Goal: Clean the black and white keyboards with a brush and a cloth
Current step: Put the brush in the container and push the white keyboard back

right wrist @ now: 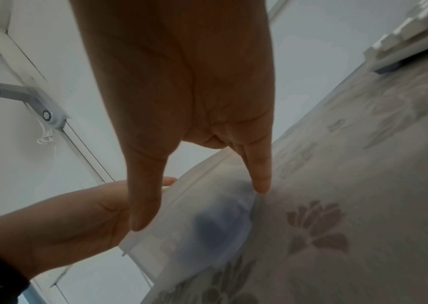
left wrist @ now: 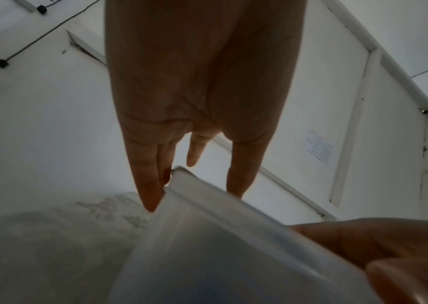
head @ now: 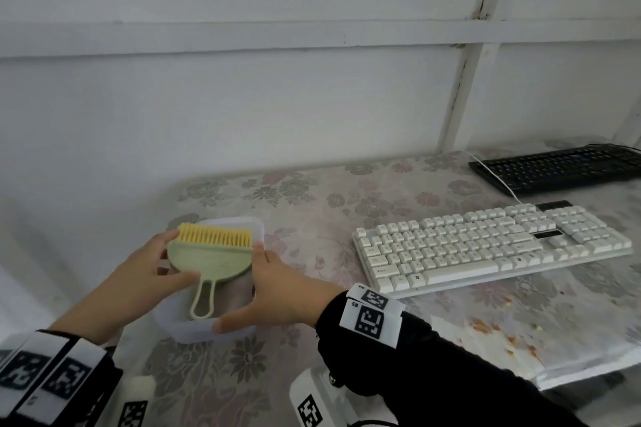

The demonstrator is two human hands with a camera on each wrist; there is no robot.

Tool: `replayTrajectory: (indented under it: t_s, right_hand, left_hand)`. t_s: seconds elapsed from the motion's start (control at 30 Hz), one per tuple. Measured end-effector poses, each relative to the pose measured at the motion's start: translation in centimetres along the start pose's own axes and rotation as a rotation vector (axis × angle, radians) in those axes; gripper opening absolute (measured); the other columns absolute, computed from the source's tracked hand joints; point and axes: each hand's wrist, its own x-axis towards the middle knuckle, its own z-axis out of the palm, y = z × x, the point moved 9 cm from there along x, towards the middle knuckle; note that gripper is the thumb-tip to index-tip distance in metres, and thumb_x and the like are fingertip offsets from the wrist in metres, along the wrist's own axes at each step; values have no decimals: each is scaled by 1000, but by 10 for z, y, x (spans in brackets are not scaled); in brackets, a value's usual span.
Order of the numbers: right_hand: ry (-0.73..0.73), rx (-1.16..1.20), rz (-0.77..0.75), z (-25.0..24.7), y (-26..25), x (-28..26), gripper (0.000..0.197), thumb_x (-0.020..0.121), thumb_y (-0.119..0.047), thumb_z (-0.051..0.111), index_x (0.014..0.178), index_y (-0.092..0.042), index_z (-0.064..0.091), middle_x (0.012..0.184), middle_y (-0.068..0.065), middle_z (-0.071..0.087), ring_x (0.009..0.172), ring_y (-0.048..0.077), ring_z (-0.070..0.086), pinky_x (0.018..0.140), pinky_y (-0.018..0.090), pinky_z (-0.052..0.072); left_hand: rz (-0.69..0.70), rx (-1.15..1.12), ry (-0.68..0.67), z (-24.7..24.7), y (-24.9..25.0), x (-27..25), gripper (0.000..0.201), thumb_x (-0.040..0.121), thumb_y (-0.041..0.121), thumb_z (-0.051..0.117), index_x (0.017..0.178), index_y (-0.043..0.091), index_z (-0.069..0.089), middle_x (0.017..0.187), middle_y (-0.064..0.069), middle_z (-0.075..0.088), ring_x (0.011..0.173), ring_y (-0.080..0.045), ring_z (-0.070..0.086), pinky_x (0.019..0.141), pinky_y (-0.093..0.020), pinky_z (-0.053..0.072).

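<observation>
Pale green plastic with yellow bristles, the brush [head: 211, 256] lies across the top of a translucent tub [head: 255, 225], its looped handle pointing toward the person. The left hand [head: 138, 282] holds the brush, fingers spread along its left edge and thumb pressed on its body near the handle. The right hand [head: 277, 291] braces the tub's right wall with straight, spread fingers, thumb along the near wall. Right of the tub, the white keyboard [head: 485, 246] rests on the floral table cover [head: 312, 198]; the black keyboard [head: 558, 166] lies beyond it, farther from the tub, by the wall.
</observation>
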Motion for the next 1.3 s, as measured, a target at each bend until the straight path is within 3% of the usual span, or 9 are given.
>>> replayTrajectory:
  t_s: [0.27,0.47,0.57,0.63,0.87,1.0,1.07,1.13,1.3]
  right_hand:
    - [204,-4,-71,-40,24,-23,98,80,-44,71,148,-5,11,144,16,34,128,28,41,100,34,39]
    - [425,35,41,-133,106,-82,71,86,-38,66,143,-10,33,142,7,45,127,22,46,96,26,38]
    - [532,-39,169,-179,170,-119,80,85,-42,66,148,-10,27,150,9,36,135,22,38,108,30,32]
    - [587,-62,240,-202,211,-146,81,84,-42,67,148,-10,28,151,9,34,137,22,36,110,29,28]
    - [621,-58,466,-251,327,-235,83,79,-44,72,145,-11,33,148,10,38,134,23,36,105,31,30]
    - [640,-39,533,-272,372,-263,61,72,-43,78,116,-13,49,121,8,54,106,18,49,92,31,37]
    - [610,-61,558,-275,388,-271,72,71,-34,81,129,-8,48,125,15,53,108,24,50,91,33,37]
    - [573,-50,533,-276,402,-272,95,60,-48,85,135,-8,42,127,10,54,105,20,52,87,28,39]
    - [480,11,500,-275,433,-261,99,48,-60,85,129,-17,47,120,-3,59,102,11,58,90,30,47]
  left_hand:
    - [118,342,158,2,38,-9,81,80,24,74,145,10,29,138,-20,41,128,-34,37,97,-43,35]
    - [307,259,92,54,117,-26,83,83,44,62,150,23,17,151,-4,30,135,-22,34,108,-43,36]
    - [357,206,7,100,153,-36,78,88,40,59,151,28,13,151,7,29,122,-17,44,100,-32,37]
    - [355,192,-33,129,167,-36,76,90,38,58,151,28,12,151,8,29,114,-18,46,95,-29,37]
    - [251,214,-133,208,184,-21,85,88,40,62,152,21,9,153,2,27,135,-19,34,106,-32,35]
    - [127,262,-135,231,177,-13,95,81,41,70,151,16,11,156,-4,22,140,-21,28,111,-36,29]
    - [76,259,-136,240,173,-10,95,79,38,74,150,15,14,155,-5,20,139,-22,28,110,-35,28]
    - [52,296,-154,247,171,-10,97,78,38,74,149,15,13,154,-6,18,138,-22,28,109,-34,28]
    - [-3,369,-160,243,159,-9,127,57,63,78,151,14,8,154,-6,17,138,-22,28,111,-35,30]
